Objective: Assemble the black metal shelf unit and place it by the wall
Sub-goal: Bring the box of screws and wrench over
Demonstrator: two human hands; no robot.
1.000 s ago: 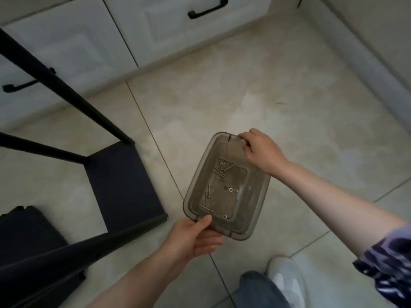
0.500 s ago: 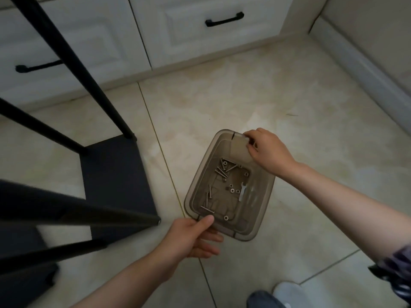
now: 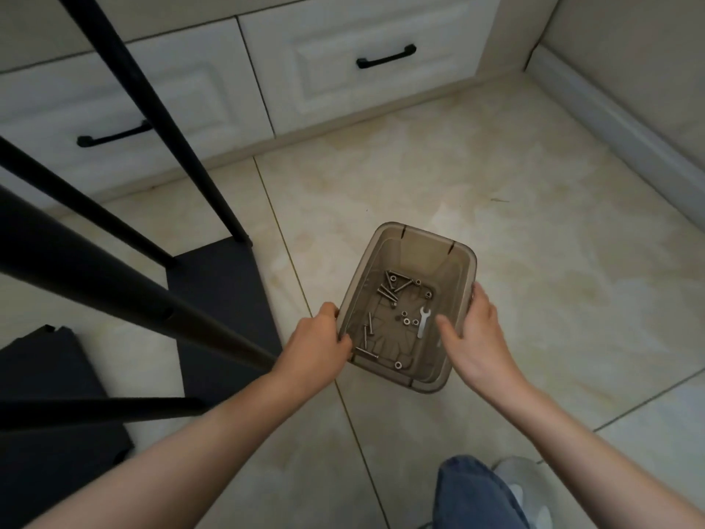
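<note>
A smoky clear plastic bin (image 3: 416, 238) is held above the tiled floor. Inside lie several screws (image 3: 389, 290), a few nuts (image 3: 407, 318) and a small silver wrench (image 3: 422, 320). My left hand (image 3: 316, 347) grips the bin's left rim. My right hand (image 3: 477, 337) holds the right side, thumb inside the bin and fingers outside. The black metal shelf unit stands at the left: a flat black panel (image 3: 225, 299) on the floor with several black poles (image 3: 152, 97) rising from it.
A second black panel (image 3: 49, 395) lies at the lower left. White cabinet drawers (image 3: 343, 51) with black handles run along the back. A wall with a pale baseboard (image 3: 610, 120) closes the right side. My jeans knee and shoe (image 3: 484, 494) are at the bottom.
My right hand left the bin's far corner and now holds its right side. My left hand shifted from the near end to the left rim. The wrench has appeared inside.
</note>
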